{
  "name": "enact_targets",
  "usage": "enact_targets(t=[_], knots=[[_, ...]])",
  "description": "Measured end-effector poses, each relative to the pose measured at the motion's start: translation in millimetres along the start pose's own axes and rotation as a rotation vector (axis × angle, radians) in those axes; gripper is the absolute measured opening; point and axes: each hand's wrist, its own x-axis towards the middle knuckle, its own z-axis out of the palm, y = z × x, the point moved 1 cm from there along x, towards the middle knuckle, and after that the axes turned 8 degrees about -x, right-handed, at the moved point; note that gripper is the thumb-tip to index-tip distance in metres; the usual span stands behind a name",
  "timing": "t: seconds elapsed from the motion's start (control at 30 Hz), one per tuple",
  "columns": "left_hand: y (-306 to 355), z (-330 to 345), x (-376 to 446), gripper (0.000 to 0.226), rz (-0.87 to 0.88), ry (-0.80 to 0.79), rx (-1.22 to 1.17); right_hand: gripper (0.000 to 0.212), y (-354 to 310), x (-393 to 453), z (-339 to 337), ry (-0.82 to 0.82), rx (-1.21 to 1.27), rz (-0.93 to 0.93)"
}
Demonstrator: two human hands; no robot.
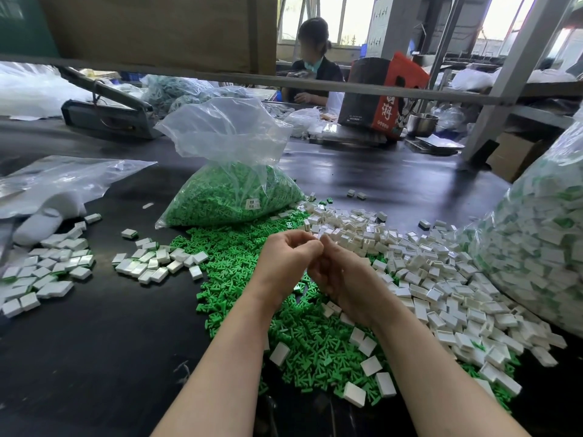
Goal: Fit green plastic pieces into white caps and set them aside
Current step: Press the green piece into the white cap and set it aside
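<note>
My left hand (285,258) and my right hand (339,275) are pressed together above a spread of loose green plastic pieces (239,266). Their fingertips meet on a small white cap (316,236), mostly hidden by the fingers. I cannot tell whether a green piece is inside it. A heap of empty white caps (435,272) lies to the right. Fitted caps lie in two groups at the left (157,263) and far left (47,272).
An open plastic bag of green pieces (233,193) stands behind the hands. A large bag of finished caps (536,241) bulges at the right edge. Empty plastic bags (56,181) lie at the left. Another person (315,58) sits across the black table (94,357).
</note>
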Motion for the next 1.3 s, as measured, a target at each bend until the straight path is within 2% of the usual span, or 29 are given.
enact_targets(t=[0.23,0.5,0.8,1.1,1.23,1.3], knots=[[-4,3,3,0.022,-0.054,0.037,-0.093,0.047,-1,-2,2,-0.004,-0.073,-0.022],[-9,6,4,0.022,-0.042,0.043,-0.075,0.028,-1,-3,2,0.028,0.012,-0.010],[-13,7,6,0.014,-0.028,0.067,-0.026,0.023,-1,-3,1,0.008,0.113,-0.009],[-11,6,5,0.014,-0.032,0.058,-0.022,0.027,0,-3,2,0.017,0.084,-0.007],[-12,1,6,0.022,-0.071,0.018,-0.115,0.054,-1,0,6,0.059,0.020,0.021],[-12,-2,6,0.020,-0.110,0.002,-0.192,0.059,-2,0,5,0.037,0.055,0.033]])
